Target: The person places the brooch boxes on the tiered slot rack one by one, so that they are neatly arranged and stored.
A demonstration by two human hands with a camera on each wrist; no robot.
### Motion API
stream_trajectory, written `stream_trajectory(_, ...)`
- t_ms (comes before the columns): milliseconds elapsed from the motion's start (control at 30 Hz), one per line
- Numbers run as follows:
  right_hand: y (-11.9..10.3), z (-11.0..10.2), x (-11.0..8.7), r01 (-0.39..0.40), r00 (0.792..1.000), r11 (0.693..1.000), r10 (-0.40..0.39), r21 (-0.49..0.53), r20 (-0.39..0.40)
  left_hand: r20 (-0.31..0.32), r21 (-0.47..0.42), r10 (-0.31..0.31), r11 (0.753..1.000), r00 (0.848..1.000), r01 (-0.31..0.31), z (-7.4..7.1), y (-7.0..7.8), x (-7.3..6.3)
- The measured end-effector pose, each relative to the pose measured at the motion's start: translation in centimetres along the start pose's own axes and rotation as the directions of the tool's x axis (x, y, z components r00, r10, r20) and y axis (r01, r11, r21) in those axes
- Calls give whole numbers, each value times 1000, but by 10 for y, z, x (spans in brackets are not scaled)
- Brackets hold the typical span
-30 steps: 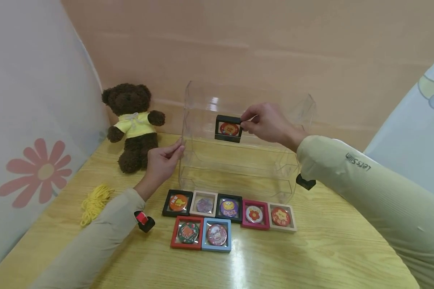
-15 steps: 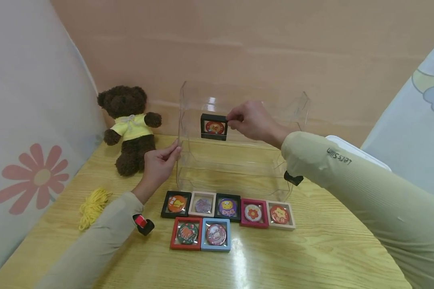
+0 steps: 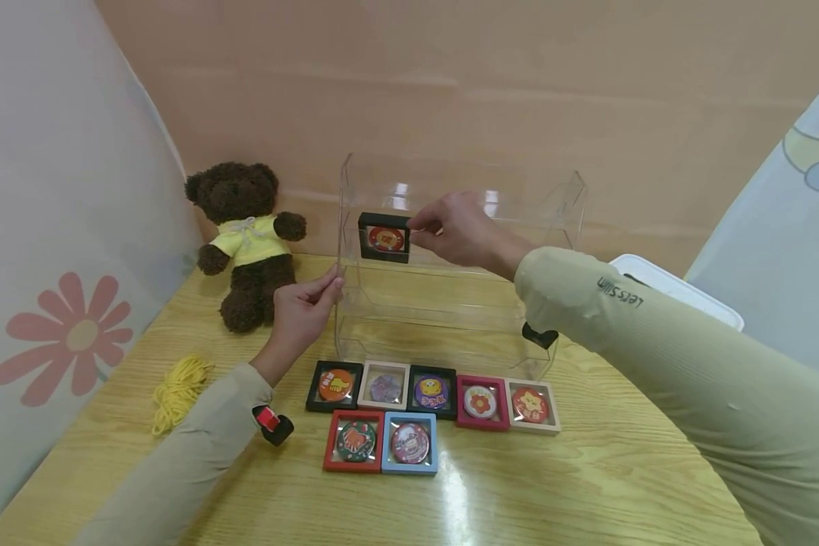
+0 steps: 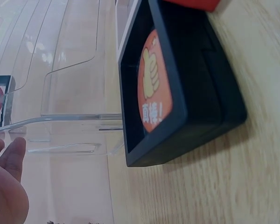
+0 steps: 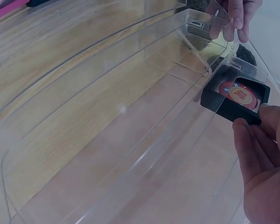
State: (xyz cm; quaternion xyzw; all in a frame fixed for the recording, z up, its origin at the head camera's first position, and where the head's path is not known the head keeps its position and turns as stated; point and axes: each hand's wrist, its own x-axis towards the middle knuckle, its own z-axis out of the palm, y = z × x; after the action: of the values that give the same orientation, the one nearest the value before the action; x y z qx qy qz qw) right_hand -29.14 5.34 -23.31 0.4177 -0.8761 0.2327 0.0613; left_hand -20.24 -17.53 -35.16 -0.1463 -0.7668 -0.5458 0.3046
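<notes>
A clear stepped plastic display rack (image 3: 450, 311) stands on the table. My left hand (image 3: 302, 311) pinches the rack's left side edge between thumb and fingers. My right hand (image 3: 460, 233) holds a black-framed badge (image 3: 385, 239) by its right side, thumb and fingertips on the frame. The badge inside is round, red and gold. In the right wrist view, this framed badge (image 5: 238, 95) sits behind a clear lip at the rack's upper tier, close to the left end. The left wrist view shows another black frame with an orange thumbs-up badge (image 4: 154, 84) on the table.
In front of the rack lie two rows of framed badges, among them a red frame (image 3: 353, 467) and a light blue frame (image 3: 409, 469). A brown teddy bear (image 3: 246, 243) and yellow cord (image 3: 180, 393) are at left. A white tray (image 3: 710, 303) is behind my right arm.
My right hand has slid the black-framed badge leftward along the upper part of the rack, toward its left end. My left hand has stayed at the rack's side edge.
</notes>
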Motion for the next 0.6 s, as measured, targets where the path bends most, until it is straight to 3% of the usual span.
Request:
stream_trajectory(233, -2, 4, 0, -38, 999, 998, 37, 52, 31, 8, -20, 4, 1000, 1000, -4, 1, 0, 0)
stream_trajectory(600, 0, -6, -17, 5, 1000, 1000, -5, -20, -5, -14, -1, 12, 1000, 1000, -12, 2, 0, 0)
